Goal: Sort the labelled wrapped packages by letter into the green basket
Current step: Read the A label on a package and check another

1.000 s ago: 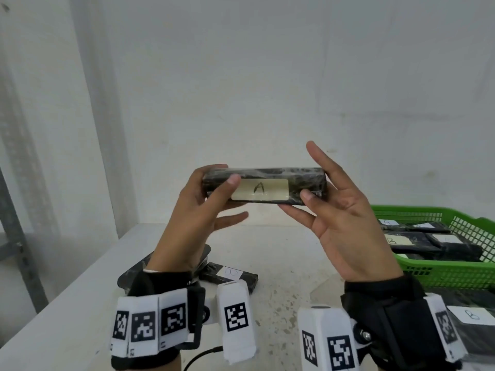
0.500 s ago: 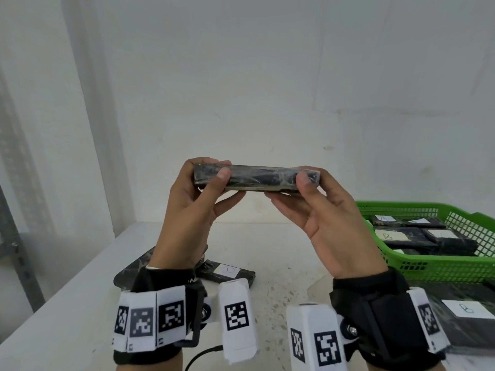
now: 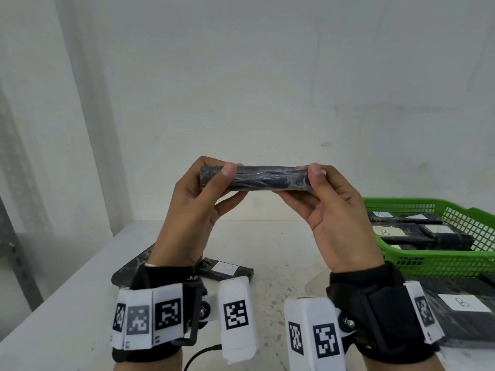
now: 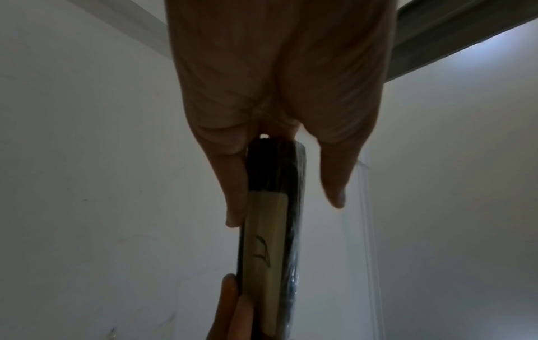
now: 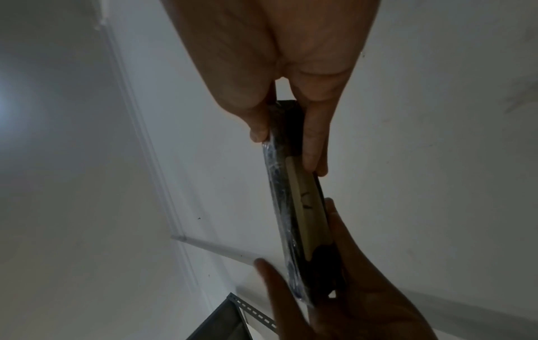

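Observation:
Both hands hold one black wrapped package (image 3: 263,178) level in the air in front of me, its narrow edge toward the head camera. My left hand (image 3: 209,180) pinches its left end and my right hand (image 3: 313,180) pinches its right end. The wrist views show the package (image 4: 272,230) (image 5: 294,207) edge-on with its pale label, turned away from the head camera. The green basket (image 3: 442,259) stands on the table at the right, with several labelled black packages inside, one marked B (image 3: 388,231).
On the white table (image 3: 67,303) lie a B-labelled package (image 3: 227,269) below my left hand, a dark flat package (image 3: 134,263) beside it, and another B-labelled package (image 3: 466,309) in front of the basket. A white wall stands close behind. A cable (image 3: 201,356) runs near my left wrist.
The package has been rolled so that its A label, which faced me a second ago, is out of the head view. Both hands stayed on its ends and closed tighter round them.

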{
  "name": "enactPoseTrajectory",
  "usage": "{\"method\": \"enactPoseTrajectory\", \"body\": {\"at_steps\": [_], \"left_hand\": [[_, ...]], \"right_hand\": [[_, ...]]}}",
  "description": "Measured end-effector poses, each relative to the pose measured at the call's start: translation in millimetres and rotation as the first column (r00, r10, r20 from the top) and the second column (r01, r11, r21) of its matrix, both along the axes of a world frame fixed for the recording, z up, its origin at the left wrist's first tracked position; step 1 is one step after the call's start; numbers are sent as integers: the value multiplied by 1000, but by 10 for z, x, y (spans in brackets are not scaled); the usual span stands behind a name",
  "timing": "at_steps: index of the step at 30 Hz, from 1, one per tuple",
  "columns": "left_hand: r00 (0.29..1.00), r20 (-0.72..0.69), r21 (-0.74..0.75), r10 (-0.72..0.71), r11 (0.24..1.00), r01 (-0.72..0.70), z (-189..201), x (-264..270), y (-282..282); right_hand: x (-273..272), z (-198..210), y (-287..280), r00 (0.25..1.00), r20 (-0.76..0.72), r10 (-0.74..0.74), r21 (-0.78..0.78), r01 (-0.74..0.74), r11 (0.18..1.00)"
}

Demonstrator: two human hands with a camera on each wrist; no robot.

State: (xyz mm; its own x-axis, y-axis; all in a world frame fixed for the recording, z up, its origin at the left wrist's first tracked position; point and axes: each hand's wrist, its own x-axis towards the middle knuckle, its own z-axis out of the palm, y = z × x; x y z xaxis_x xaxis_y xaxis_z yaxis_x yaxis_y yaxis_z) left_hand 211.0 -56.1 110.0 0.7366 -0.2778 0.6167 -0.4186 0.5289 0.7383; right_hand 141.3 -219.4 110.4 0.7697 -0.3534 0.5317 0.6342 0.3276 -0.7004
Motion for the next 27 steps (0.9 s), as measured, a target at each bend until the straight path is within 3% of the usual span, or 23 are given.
{"method": "enactPoseTrajectory", "body": {"at_steps": [8,12,18,23,27], "left_hand": [[994,9,12,110,994,-110,-20,21,-50],[998,4,53,58,997,-58,-3,-27,-67],[990,-7,81,140,987,-139,-25,-12,-84],[991,29,103,130,986,-132,-18,-41,-138],[996,21,121,90,988,-91,-13,-40,-114]], "right_hand": [[27,-10,56,997,-61,-38,-30,36,999],[37,-37,25,992,-3,-130,-35,130,991],[16,-16,14,995,-75,-70,-80,64,995],[29,-33,-1,987,-24,-157,-66,155,986],[34,-37,-26,989,-44,-139,-60,136,989]]}}
